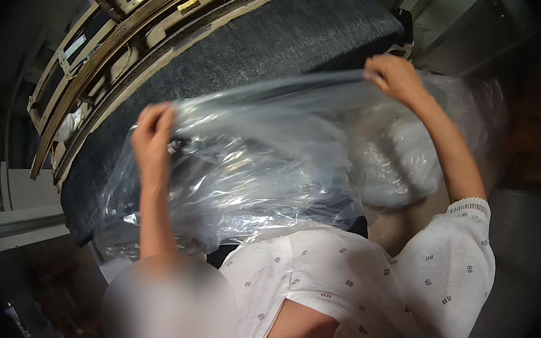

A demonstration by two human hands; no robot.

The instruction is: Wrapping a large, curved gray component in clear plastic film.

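My left hand (152, 137) and my right hand (394, 77) are both raised in front of me, each closed on the top edge of a large clear plastic sheet (263, 163). The sheet hangs crumpled between my hands and down to my chest. Behind it lies a big dark grey upholstered piece (260, 47), tilted, with a bare wooden frame (111, 41) along its far side. Under the plastic at the right shows something pale and bundled (397, 151). My white patterned top (358, 283) fills the lower middle.
A white panel or ledge (17, 217) sits at the left. Pale walls and beams (463, 17) stand at the upper right. A blurred patch (167, 313) hides my left elbow area. The floor around is dim and cluttered at the lower left.
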